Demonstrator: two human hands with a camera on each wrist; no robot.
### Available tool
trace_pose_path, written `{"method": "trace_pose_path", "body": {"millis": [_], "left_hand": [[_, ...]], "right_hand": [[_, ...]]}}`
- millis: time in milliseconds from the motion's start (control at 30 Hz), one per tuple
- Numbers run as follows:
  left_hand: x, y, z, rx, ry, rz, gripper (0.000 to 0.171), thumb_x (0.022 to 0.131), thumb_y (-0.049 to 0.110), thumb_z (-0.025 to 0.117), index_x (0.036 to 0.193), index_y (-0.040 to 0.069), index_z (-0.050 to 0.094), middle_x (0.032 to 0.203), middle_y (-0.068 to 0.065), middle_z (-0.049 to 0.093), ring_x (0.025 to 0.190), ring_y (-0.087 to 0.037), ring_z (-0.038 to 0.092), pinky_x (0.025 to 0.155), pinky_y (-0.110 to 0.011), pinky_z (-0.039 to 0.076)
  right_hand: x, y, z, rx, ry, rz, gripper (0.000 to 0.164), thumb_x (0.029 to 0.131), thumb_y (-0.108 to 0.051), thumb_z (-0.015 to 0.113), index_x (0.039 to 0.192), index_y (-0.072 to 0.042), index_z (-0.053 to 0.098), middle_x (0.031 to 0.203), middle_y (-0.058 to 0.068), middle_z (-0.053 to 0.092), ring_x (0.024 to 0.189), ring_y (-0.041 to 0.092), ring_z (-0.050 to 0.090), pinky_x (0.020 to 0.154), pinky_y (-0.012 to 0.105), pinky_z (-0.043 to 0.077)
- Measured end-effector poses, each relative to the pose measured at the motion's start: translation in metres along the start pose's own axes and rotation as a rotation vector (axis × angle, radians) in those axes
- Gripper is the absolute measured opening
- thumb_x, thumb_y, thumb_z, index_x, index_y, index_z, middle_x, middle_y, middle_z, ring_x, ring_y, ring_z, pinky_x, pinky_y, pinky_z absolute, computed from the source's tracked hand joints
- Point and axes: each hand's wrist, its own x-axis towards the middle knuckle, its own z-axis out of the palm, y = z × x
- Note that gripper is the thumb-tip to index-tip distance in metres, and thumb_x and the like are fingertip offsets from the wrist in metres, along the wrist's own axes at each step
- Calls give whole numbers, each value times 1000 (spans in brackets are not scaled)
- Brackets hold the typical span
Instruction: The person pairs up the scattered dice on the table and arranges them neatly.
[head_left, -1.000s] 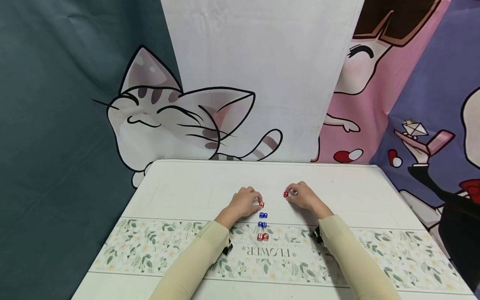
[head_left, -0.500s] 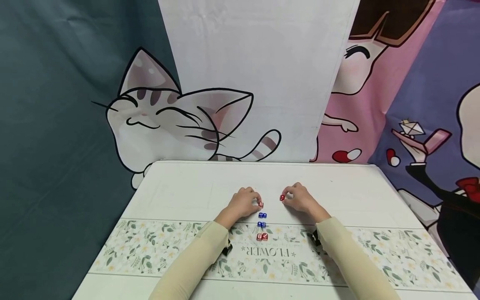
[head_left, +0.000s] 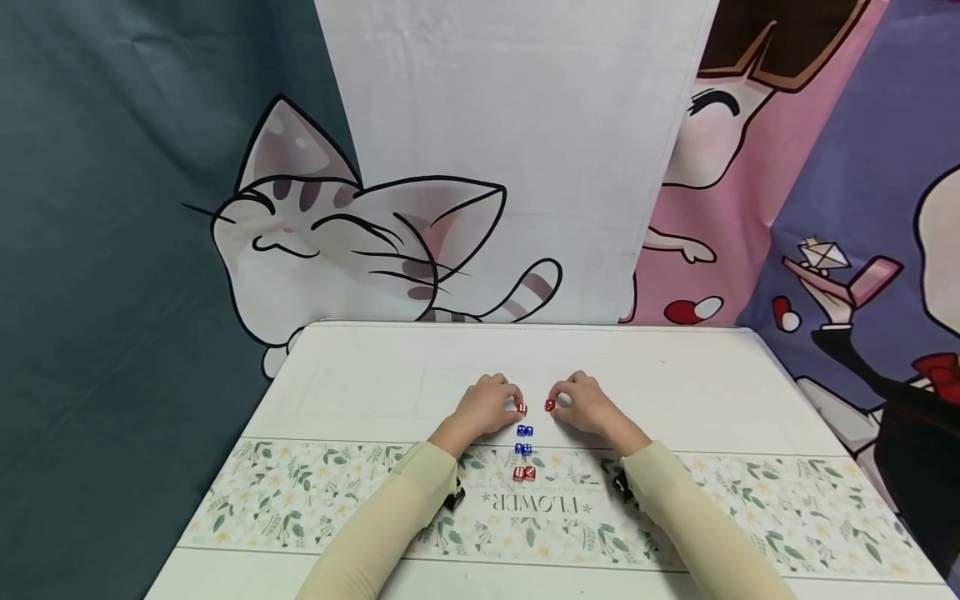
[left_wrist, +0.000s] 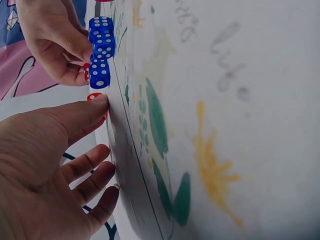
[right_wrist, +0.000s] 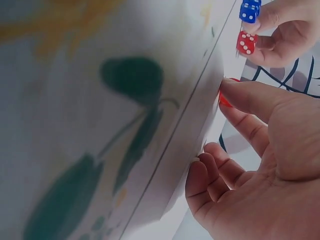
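Note:
My left hand pinches a red die between thumb and fingertips, low at the table, at the far end of a short column of dice. Close on its right, my right hand pinches another red die; a small gap parts the two dice. In the right wrist view, thumb and index finger largely cover the right hand's die. Nearer me stand two pairs of blue dice, a farther pair and a closer pair. A pair of red dice sits nearest to me.
The white table carries a floral printed band with the word FLOWER on it. Behind the far edge hangs a cloth backdrop with a cartoon cat. Both forearms, in pale sleeves, reach in from the near side.
My right hand has moved left and slightly nearer me with its red die, narrowing the gap to the left hand's die. My left hand has stayed in place.

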Motion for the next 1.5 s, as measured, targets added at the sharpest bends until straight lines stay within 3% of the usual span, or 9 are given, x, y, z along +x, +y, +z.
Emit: {"method": "trace_pose_path", "body": {"millis": [733,1067,1500], "left_hand": [[2,3,0,35,-7,-17,22,92,42,74,109,29,74,116,4,61,109,-19,54,92,-41,47],[1,3,-1,44,5,-3,19,91,43,75,106,30,73,113,5,61,106,-18,53,88,-40,47],[0,0,-3,15,-8,9,21,91,40,75,108,27,73,115,4,62,109,-19,54,91,-41,47]], "right_hand": [[1,-24,6,-48,2,-92,13,86,-18,79,96,-19,71,109,14,54,104,34,52,89,50,46],[2,-29,10,-52,-1,-84,13,87,-19,79,97,-19,70,111,14,54,106,34,51,88,49,46],[1,-30,8,-47,-23,-67,16,87,-20,79,101,-19,70,113,15,54,108,35,51,91,50,46]]}}
